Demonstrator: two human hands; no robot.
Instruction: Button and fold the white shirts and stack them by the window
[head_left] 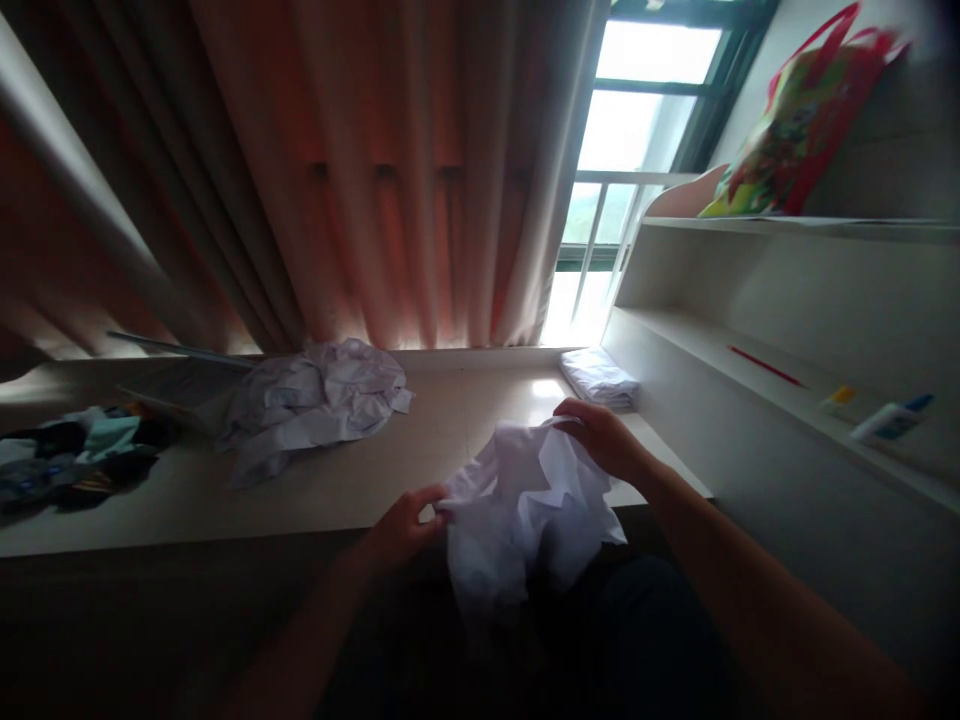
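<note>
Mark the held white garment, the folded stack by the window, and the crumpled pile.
held white garment (525,500), head view, bunched middle
folded stack (600,377), head view, top face
crumpled pile (315,400), head view, centre

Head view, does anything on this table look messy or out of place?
Yes. A white cloth heap lies crumpled on the table, unlike the folded stack near the window. The white garment gripped by the left hand and right hand is bunched too.
</note>
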